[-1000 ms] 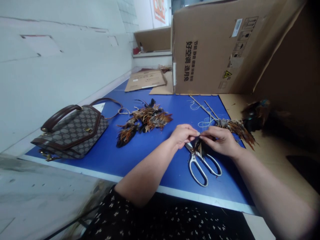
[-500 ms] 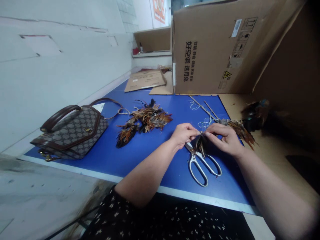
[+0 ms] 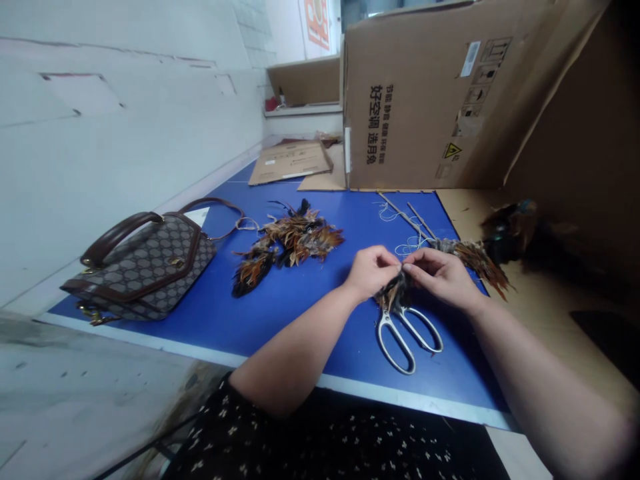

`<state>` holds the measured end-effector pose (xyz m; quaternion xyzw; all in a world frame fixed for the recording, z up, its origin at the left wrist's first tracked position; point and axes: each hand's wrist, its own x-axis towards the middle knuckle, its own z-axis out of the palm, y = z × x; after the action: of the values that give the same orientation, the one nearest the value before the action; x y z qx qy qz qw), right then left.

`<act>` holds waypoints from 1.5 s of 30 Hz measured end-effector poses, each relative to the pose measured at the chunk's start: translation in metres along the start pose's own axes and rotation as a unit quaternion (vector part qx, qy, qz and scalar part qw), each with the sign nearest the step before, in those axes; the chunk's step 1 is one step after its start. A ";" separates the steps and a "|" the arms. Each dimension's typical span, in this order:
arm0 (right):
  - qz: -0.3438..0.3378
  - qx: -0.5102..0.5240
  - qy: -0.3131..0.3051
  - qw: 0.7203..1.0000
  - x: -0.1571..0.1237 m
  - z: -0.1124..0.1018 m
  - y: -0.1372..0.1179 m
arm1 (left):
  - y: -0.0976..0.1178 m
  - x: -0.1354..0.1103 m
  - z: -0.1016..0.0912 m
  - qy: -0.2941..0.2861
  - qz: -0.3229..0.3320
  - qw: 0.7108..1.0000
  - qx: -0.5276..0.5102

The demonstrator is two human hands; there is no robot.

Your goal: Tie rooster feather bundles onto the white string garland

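the left hand [image 3: 371,270] and the right hand [image 3: 441,275] meet fingertip to fingertip over the blue bench [image 3: 280,313], both pinched shut on one small dark feather tuft [image 3: 395,293], which hangs between them just above the blades of the scissors [image 3: 405,330]. whether a thread runs through the pinch is too small to tell.

the grip looks slight: only the fingertips hold the quill ends, so a small slackening of either hand could let feathers slide out and scatter on the bench. the tuft hangs right over the scissors, so loose barbs may well catch on the blades, and a hand dropping down could meet the points.

just beyond the right hand, a loop of pale string [image 3: 407,247] lies beside a feathered stick [image 3: 465,257]; a sleeveless forearm sweeping right could snag the string and drag the stick.

farther left, a loose feather pile [image 3: 290,243] lies well apart from the hands, light enough that a draught or a quick arm movement would probably disturb it. a patterned handbag [image 3: 145,263] sits at the far left, its strap end near that pile. a large cardboard box [image 3: 430,100] stands at the far end of the bench.
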<state>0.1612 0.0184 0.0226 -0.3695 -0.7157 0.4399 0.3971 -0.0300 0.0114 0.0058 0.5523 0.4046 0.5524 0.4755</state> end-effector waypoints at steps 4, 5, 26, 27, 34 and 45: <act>-0.013 0.015 0.010 1.000 0.001 0.001 -0.003 | 0.000 -0.005 0.005 0.026 0.124 0.987 0.102; -0.016 0.018 0.016 1.000 0.002 0.001 -0.003 | 0.001 -0.006 0.005 0.029 0.144 0.981 0.124; -0.007 0.074 0.029 0.997 0.004 -0.006 0.004 | 0.004 -0.009 0.003 -0.023 0.239 0.958 0.154; -0.009 0.069 0.023 0.997 0.003 -0.007 0.003 | 0.005 -0.009 0.003 -0.020 0.241 0.959 0.150; -0.021 0.054 -0.017 0.998 0.002 -0.016 0.002 | 0.010 -0.010 0.004 -0.020 0.219 0.965 0.146; -0.040 0.046 -0.015 0.998 0.003 -0.016 0.005 | 0.008 -0.009 0.003 -0.003 0.207 0.970 0.131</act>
<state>0.1755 0.0282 0.0241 -0.3157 -0.7149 0.4614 0.4201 -0.0283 0.0008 0.0117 0.6827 0.3490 0.5797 0.2759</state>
